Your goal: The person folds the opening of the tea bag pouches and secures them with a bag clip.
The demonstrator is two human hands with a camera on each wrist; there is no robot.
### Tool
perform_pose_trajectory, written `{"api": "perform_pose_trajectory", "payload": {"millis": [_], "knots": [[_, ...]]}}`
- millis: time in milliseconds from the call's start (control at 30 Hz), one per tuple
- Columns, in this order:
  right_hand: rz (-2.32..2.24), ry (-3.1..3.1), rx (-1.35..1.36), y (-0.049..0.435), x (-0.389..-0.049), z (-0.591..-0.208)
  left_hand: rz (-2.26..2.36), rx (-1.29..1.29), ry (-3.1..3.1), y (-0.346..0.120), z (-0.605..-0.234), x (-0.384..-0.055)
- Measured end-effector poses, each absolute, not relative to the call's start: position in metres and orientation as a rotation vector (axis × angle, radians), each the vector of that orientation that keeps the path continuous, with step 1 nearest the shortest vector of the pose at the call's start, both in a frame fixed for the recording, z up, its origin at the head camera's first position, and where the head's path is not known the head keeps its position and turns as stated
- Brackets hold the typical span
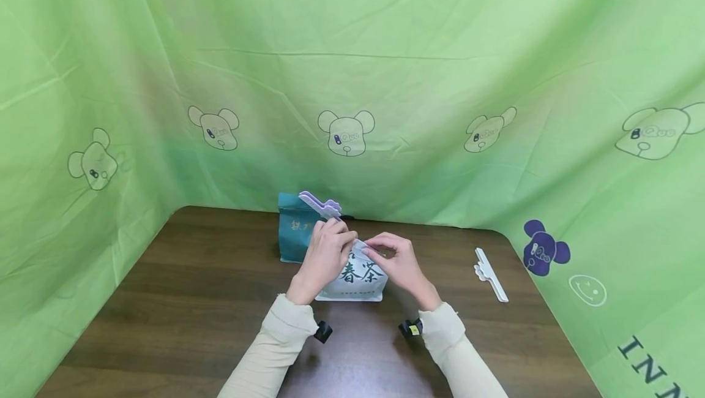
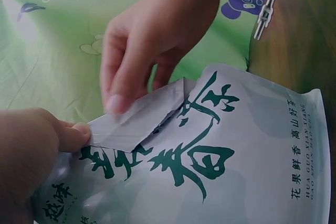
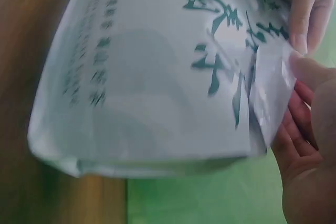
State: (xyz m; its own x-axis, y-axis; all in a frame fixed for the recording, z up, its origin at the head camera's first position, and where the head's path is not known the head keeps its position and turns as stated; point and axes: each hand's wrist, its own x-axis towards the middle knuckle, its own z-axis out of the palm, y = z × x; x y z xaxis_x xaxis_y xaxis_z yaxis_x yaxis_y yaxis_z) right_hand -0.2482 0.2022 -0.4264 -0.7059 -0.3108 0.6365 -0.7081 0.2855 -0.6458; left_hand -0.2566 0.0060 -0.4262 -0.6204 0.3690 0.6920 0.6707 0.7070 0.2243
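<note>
A white tea bag point(image 1: 355, 288) with green characters stands upright on the table, its top edge folded over into a flap point(image 2: 142, 124). My left hand point(image 1: 327, 254) pinches the left end of that fold, its thumb on the flap in the left wrist view. At the flap's right part is my right hand point(image 1: 401, 263); in the right wrist view its thumb lies on the flap with the fingers behind. Behind my left hand stands a teal bag point(image 1: 292, 226), partly hidden, with a purple sealing clip point(image 1: 319, 204) at its top.
A white sealing clip point(image 1: 490, 274) lies on the brown wooden table point(image 1: 209, 306) to the right. Green cloth point(image 1: 418, 67) printed with bear heads hangs behind the table and on both sides.
</note>
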Motion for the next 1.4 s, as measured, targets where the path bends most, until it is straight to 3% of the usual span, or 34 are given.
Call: {"api": "perform_pose_trajectory", "payload": {"millis": [567, 1400], "knots": [[1.389, -2.151, 0.963, 0.191, -0.255, -0.418, -0.611, -0.767, -2.305, 0.007, -0.425, -0.256], [1.52, -2.192, 0.884, 0.204, -0.255, -0.435, -0.6, -0.763, -2.307, 0.006, -0.426, -0.256]]}}
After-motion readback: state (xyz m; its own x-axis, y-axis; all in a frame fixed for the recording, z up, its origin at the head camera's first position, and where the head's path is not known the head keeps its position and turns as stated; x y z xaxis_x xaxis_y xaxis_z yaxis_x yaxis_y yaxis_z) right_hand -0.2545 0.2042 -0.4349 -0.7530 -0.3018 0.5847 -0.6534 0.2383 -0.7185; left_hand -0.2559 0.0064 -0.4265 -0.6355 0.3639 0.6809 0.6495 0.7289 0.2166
